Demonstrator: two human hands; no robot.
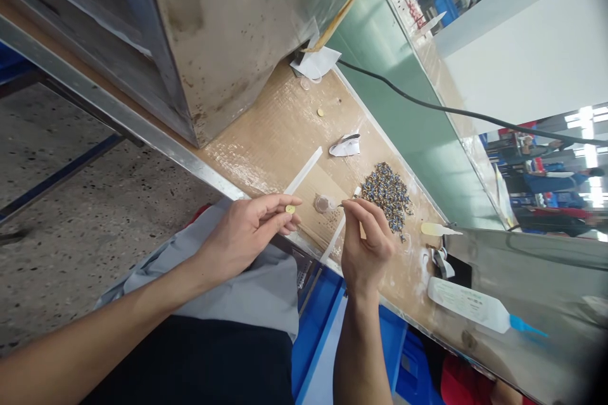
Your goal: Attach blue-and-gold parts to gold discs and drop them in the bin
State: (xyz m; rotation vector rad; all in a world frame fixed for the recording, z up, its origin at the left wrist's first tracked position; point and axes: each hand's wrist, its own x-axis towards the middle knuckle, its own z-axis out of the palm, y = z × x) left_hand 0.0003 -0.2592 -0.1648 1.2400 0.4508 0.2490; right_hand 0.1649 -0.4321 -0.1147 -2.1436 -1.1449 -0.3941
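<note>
My left hand (247, 228) pinches a small round yellow disc (290, 209) between thumb and fingers, over the front edge of the bench. To its right, my right hand (368, 240) is closed with thumb and forefinger pressed together; a thin dark tip shows at them, too small to name. Between the hands a small round clear dish (323, 204) sits on the brown bench top (266, 139). Just beyond my right hand lies a heap of small blue and brass-coloured parts (387, 193). Another yellow disc (320, 112) lies farther back on the bench.
A large metal box (228, 31) stands at the left of the bench. A crumpled white wrapper (346, 145), a yellowish tube (434, 229) and a white bottle with blue nozzle (468, 304) lie around. A black cable (408, 96) crosses behind. People are in the background.
</note>
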